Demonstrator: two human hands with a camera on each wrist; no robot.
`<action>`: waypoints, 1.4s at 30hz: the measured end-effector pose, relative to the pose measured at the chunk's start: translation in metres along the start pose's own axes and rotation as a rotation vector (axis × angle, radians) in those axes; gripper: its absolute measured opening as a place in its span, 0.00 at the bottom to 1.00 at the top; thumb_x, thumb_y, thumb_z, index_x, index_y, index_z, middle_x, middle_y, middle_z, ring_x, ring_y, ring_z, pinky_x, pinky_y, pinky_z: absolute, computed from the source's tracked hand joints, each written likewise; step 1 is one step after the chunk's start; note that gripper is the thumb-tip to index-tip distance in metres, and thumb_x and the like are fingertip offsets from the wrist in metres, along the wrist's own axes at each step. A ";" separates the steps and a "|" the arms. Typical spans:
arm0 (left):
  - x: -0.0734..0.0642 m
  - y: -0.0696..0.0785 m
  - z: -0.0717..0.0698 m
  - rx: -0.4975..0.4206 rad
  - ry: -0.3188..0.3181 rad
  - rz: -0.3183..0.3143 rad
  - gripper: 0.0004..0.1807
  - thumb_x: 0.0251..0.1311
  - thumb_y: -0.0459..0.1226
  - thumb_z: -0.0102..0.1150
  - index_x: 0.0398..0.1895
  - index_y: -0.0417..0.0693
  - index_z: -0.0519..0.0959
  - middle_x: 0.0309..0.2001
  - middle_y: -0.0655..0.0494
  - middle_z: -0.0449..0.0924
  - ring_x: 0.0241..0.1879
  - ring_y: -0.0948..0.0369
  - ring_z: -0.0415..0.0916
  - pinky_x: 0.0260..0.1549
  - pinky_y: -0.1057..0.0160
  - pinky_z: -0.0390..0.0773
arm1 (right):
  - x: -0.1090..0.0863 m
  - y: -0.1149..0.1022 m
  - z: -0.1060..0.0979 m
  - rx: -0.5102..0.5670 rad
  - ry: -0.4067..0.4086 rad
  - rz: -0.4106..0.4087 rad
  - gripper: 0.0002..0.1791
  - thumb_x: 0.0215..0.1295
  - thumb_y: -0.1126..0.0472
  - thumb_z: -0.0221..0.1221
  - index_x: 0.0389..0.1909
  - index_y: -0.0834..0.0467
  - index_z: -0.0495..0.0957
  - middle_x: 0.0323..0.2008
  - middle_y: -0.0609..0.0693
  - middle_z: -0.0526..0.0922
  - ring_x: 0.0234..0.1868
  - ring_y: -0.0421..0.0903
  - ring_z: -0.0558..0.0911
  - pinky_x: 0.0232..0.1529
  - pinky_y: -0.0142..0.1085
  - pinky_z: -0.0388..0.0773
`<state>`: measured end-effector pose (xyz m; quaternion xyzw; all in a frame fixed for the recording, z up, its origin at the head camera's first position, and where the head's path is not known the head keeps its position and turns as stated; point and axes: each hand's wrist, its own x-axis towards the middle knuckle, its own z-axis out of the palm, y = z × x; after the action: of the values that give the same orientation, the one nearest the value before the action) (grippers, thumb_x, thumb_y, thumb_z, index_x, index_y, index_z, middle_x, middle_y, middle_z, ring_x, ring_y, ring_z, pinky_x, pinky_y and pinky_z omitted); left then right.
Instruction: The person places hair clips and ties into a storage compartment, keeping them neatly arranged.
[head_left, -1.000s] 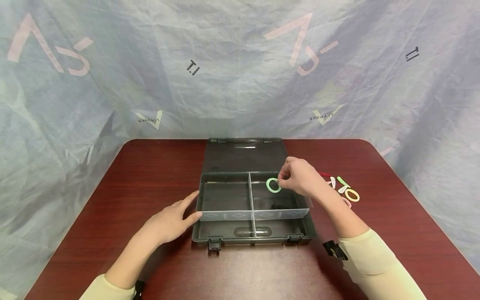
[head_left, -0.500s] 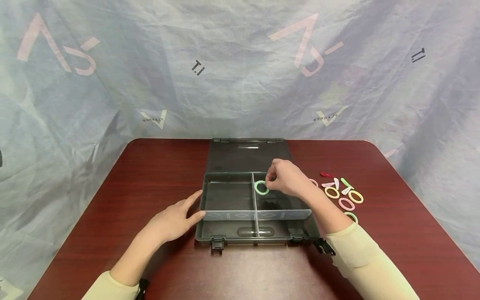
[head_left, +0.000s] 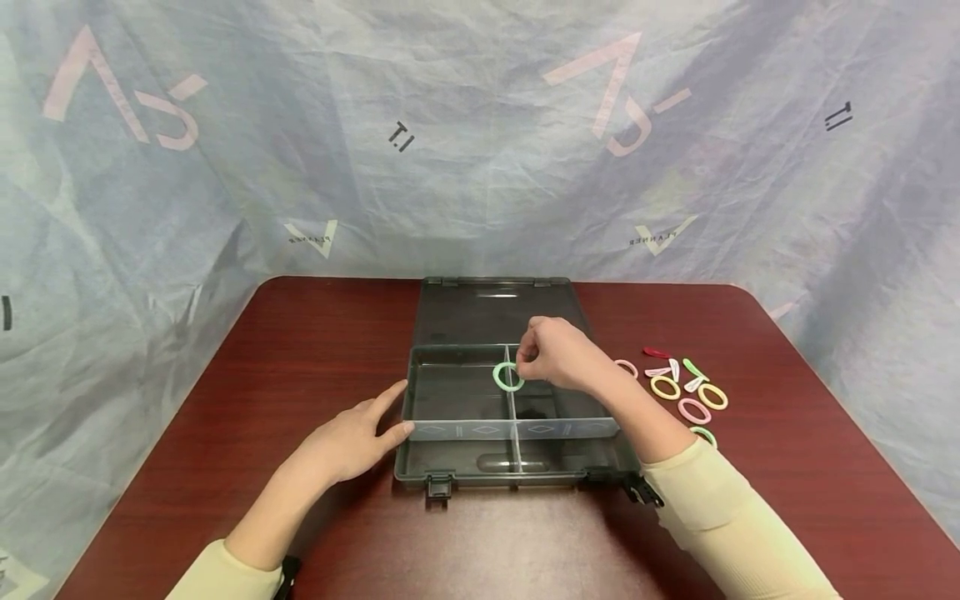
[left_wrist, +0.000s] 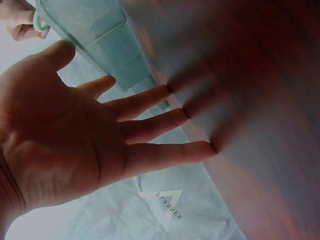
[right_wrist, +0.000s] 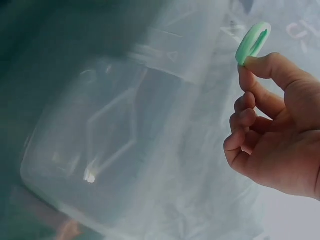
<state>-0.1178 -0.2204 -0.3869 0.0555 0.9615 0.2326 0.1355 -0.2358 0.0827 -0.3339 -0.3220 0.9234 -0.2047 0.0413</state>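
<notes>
Between thumb and forefinger my right hand [head_left: 558, 354] pinches a light green hair tie [right_wrist: 251, 44], a small soft ring. In the head view the ring overlaps the lengthwise divider [head_left: 512, 392] of a dark translucent organizer box [head_left: 457, 481], above its back compartments. My left hand [head_left: 348, 437] is at the box's left side, thumb and forefinger tips right at the wall. Its fingers are spread and straight in the left wrist view, the other fingertips down at the table. A dark shape shows low in the back right compartment, partly behind the clear cross divider [head_left: 465, 430].
The box's lid [head_left: 491, 308] lies open behind it. On the table to the right are yellow hair ties [head_left: 712, 397], pink ones [head_left: 694, 411], a green one [head_left: 702, 435] and several hair clips [head_left: 693, 367], one a red clip [head_left: 657, 352]. Two latches [head_left: 438, 485] sit at the box's front.
My right hand has moved left with the green hair tie, from over the back right compartment to the divider. My left hand stays at the box's left side. The view has shifted slightly.
</notes>
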 end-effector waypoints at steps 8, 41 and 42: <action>-0.001 -0.002 0.000 0.000 0.000 -0.007 0.41 0.73 0.60 0.49 0.83 0.60 0.50 0.73 0.37 0.63 0.69 0.38 0.65 0.61 0.34 0.65 | 0.014 -0.012 -0.002 0.012 -0.024 0.000 0.09 0.57 0.65 0.64 0.20 0.52 0.82 0.33 0.48 0.74 0.32 0.44 0.71 0.35 0.38 0.69; -0.001 -0.001 -0.001 0.002 0.002 -0.018 0.40 0.73 0.60 0.48 0.82 0.60 0.52 0.72 0.38 0.64 0.68 0.38 0.66 0.61 0.35 0.67 | 0.079 -0.043 0.033 -0.011 -0.181 0.010 0.05 0.60 0.63 0.67 0.25 0.54 0.86 0.23 0.42 0.83 0.23 0.41 0.76 0.29 0.35 0.75; -0.001 -0.002 -0.001 0.001 0.002 -0.016 0.40 0.73 0.60 0.48 0.82 0.60 0.52 0.72 0.38 0.64 0.68 0.38 0.66 0.61 0.35 0.67 | 0.080 -0.044 0.034 -0.018 -0.184 0.012 0.05 0.60 0.62 0.67 0.25 0.54 0.86 0.23 0.42 0.83 0.23 0.41 0.76 0.29 0.35 0.75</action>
<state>-0.1176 -0.2226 -0.3863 0.0477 0.9622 0.2312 0.1362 -0.2668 -0.0097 -0.3430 -0.3343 0.9194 -0.1657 0.1241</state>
